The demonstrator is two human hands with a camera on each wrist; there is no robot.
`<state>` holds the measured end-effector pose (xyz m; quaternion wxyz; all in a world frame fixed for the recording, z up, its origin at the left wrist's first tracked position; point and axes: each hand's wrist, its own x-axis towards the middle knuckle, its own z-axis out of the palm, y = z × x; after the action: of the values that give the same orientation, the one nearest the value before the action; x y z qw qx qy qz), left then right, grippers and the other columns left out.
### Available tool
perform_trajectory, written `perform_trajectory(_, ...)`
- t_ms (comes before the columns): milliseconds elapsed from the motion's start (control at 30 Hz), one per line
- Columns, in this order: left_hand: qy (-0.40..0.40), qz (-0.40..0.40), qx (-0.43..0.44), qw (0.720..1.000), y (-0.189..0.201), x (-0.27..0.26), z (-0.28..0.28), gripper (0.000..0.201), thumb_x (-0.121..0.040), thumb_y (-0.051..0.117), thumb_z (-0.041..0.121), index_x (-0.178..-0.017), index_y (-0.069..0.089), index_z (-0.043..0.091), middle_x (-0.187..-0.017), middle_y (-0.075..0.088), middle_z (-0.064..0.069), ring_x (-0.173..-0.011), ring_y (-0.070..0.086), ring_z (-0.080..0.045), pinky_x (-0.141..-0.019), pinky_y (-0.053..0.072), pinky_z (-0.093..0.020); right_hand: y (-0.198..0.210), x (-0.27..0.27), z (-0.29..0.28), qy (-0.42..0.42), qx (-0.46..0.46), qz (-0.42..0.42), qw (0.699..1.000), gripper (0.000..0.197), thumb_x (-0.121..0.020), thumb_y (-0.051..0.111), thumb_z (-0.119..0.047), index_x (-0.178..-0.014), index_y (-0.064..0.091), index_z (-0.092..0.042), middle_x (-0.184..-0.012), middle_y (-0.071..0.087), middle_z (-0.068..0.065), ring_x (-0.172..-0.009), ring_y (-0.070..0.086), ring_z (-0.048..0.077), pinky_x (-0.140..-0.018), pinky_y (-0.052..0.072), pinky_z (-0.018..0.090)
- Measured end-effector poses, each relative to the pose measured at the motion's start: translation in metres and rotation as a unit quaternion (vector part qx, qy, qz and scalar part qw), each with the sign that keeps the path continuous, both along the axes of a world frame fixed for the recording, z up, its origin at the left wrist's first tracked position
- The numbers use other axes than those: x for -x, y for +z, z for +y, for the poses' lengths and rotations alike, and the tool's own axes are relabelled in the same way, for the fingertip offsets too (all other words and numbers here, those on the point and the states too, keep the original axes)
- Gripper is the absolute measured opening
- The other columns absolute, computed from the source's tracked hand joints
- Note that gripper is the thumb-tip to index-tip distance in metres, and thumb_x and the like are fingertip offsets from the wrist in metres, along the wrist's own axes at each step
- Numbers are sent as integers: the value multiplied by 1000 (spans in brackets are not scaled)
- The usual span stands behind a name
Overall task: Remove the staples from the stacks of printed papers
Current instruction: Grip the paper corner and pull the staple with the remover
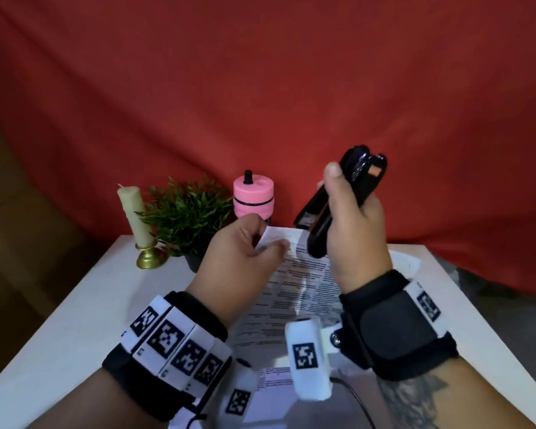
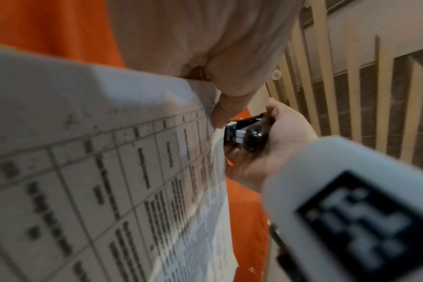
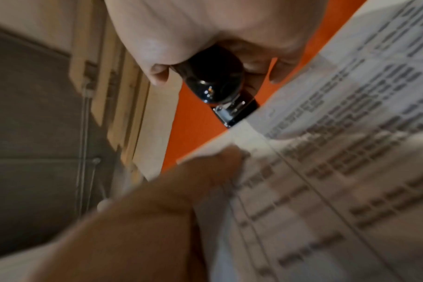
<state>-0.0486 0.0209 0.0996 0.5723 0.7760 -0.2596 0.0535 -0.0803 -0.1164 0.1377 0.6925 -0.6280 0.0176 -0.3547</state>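
- Printed papers (image 1: 294,292) held up above the white counter (image 1: 75,320), tilted, far edge raised just in front of the pink bottle (image 1: 253,196).
- Left hand (image 1: 239,261) at the far left corner of the printed papers, thumb on top and fingers (image 1: 248,224) curled underneath, pinching that corner; in the left wrist view thumb (image 2: 229,91) pressed against the sheet edge.
- Right hand (image 1: 350,227) just right of the printed papers' far edge, raised above it, wrapped round a black stapler (image 1: 338,205); thumb along one side, fingers closed on the other.
- Stapler tilted, rear end up and away, front end down toward the top edge of the printed papers; metal nose (image 3: 232,112) right at the paper edge in the right wrist view, contact hard to judge there because of blur.
- Text and ruled table lines visible on the top sheet (image 2: 109,190); staple itself too small to make out.
- Another printed sheet (image 1: 276,377) flat on the counter beneath the lifted papers, near the person.
- Left of the pink bottle: a green potted plant (image 1: 186,212), then a cream candle (image 1: 132,212) in a gold holder (image 1: 150,258), all on the far edge of the counter.
- Red cloth (image 1: 260,88) hanging behind the pink bottle.
- Black wrist bands with white coded markers on both wrists.
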Motion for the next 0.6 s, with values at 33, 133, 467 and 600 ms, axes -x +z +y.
perform_trajectory(33,-4,-4,10,1000,2,3,-1,45,-84,63,35,-94,51,-7,-73,57,-24,-60,41,-19,-52,42,-45,-2,0,2,-5,11,0,1000,31,-77,61,-52,-73,60,-21,-59,56,-15,-62,54,4,-60,44,20)
perform_trajectory(133,-5,-23,24,999,7,10,-2,37,-88,64,27,-93,52,-8,-70,54,-28,-57,37,-16,-49,36,-37,-6,1,5,-13,22,5,1000,49,-70,58,-64,-72,58,-15,-66,58,3,-66,54,17,-63,44,33)
perform_trajectory(467,-19,-40,32,999,8,20,-8,29,-89,65,23,-86,52,-3,-67,51,-27,-53,35,-16,-45,34,-39,-2,5,-1,-41,33,-25,998,51,-70,54,-64,-61,55,-14,-54,57,7,-54,58,19,-52,45,27)
perform_trajectory(600,-42,-31,39,998,9,25,-13,17,-88,66,18,-86,54,6,-74,57,-23,-57,48,-27,-50,44,-43,2,5,-4,-47,72,-43,995,71,-71,55,-64,-67,52,6,-59,55,27,-51,56,28,-49,44,27)
